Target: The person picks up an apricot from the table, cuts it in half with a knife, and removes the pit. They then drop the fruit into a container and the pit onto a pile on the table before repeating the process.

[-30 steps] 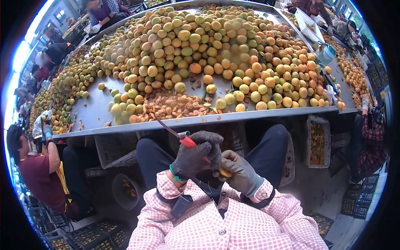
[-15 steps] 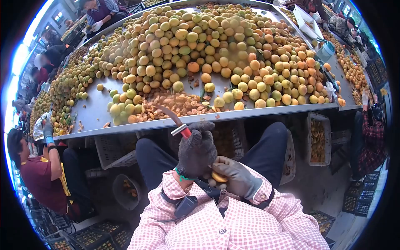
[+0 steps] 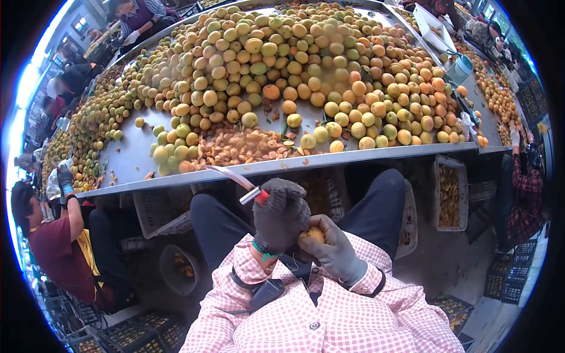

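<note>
My left hand [image 3: 280, 215], in a dark knitted glove, is closed around the red handle of a curved knife [image 3: 235, 179]. Its blade points up and left, toward the table edge, away from the fruit. In my right hand [image 3: 335, 250], which wears a smooth grey glove, is an apricot [image 3: 316, 235], pinched between thumb and fingers. Both hands meet in front of my chest, above my lap, and the left fingers nearly touch the apricot. The left fingertips are partly hidden.
A metal table [image 3: 212, 175] ahead bears a large heap of apricots [image 3: 259, 53] and a pile of cut pieces [image 3: 241, 145]. Below stand a crate of fruit [image 3: 450, 194] and a bucket [image 3: 179, 270]. A co-worker [image 3: 59, 247] sits at left; others work around the tables.
My left hand has turned and dropped slightly, so the knife blade has swung lower and left. My right hand has lifted the apricot a little and turned it.
</note>
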Demonstrator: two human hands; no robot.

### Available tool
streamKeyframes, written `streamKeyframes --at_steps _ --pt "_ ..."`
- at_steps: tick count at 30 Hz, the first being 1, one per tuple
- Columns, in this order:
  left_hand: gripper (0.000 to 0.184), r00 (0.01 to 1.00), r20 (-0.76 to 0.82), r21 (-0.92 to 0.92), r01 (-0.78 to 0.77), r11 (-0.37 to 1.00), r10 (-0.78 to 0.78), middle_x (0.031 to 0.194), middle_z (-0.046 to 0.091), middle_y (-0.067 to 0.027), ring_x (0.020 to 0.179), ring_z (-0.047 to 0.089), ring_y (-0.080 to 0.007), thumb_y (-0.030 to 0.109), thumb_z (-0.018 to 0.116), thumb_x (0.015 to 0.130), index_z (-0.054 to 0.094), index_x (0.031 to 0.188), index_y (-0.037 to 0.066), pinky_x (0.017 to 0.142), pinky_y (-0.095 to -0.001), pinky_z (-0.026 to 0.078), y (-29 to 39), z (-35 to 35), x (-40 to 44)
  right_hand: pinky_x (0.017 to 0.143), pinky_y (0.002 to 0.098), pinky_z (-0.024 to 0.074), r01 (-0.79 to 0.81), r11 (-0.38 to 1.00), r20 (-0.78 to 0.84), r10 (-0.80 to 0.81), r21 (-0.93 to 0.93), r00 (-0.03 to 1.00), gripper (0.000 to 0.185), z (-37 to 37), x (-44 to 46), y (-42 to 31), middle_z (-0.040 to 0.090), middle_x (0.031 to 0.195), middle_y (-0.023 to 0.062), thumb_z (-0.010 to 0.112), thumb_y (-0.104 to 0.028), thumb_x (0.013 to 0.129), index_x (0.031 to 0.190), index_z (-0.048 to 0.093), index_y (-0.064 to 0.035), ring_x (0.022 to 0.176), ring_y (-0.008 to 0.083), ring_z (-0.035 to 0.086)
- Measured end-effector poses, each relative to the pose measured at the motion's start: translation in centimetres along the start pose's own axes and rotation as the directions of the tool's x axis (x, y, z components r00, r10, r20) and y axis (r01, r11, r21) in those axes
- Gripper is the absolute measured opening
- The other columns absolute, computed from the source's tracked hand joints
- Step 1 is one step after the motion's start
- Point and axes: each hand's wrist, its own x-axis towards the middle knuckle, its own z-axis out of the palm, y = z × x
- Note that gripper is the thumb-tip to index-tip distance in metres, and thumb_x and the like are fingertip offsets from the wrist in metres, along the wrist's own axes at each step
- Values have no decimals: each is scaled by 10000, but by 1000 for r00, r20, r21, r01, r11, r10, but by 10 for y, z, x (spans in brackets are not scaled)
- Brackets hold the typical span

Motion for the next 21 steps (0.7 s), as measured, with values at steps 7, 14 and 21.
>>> streamKeyframes --at_steps 7,14,21 --pt "382 998 67 137 -32 990 23 681 507 -36 474 407 -100 386 620 884 583 955 12 416 -241 342 11 18 -1 762 240 480 164 974 -19 -169 -158 985 260 -9 4 7 590 980 75 647 -72 865 1069 496 -19 857 108 569" --pt "374 999 30 61 -14 998 12 722 541 -37 499 404 -100 387 620 880 580 974 28 417 -244 353 9 13 -4 853 251 495 160 918 -25 -181 -363 983 360 -11 0 -3 600 1078 85 694 -55 818 1143 545 -12 946 151 605" --pt "315 991 7 10 -133 991 133 766 573 -53 494 418 -133 353 631 879 577 958 54 441 -287 376 13 10 0 856 249 489 180 960 7 -183 -214 983 380 -8 -4 0 593 1097 82 700 -51 811 1164 562 -23 952 143 598"
